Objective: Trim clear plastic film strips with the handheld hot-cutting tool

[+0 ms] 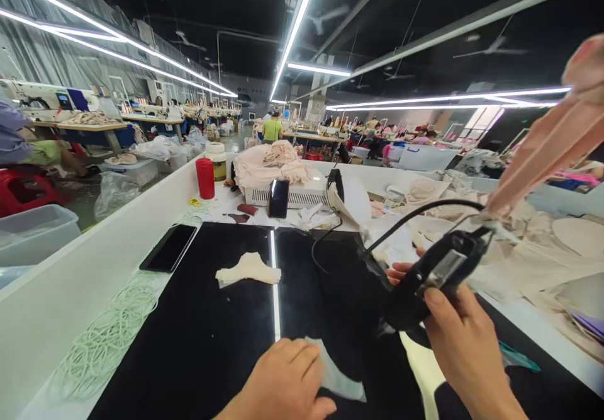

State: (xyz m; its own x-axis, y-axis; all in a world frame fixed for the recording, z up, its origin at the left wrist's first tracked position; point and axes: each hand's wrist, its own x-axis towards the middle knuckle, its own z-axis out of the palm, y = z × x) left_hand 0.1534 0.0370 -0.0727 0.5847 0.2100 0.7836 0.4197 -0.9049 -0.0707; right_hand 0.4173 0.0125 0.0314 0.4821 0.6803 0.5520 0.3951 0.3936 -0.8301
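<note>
My right hand [465, 338] grips a black corded hand tool [438, 275] with a metal plate on its side, held above the right side of the black work surface [198, 344]. Pink cloth strips [542, 143] are tied at the tool's upper end and run up to the right. My left hand [287, 379] rests on a pale grey-blue cloth piece [342, 376], fingers together over its left end and thumb apart. Below the tool lies a pale yellow cloth piece [421, 369], partly behind my right hand. A small stack of cream cloth pieces [248, 270] lies farther back.
At left are a dark tablet-like device [170, 248] and tangled light green cord [113, 335]. A phone [278, 198] leans against a white vented box [302, 196] at the back. Beige cloth [533, 262] piles up at right. A white side wall [94, 256] borders the table.
</note>
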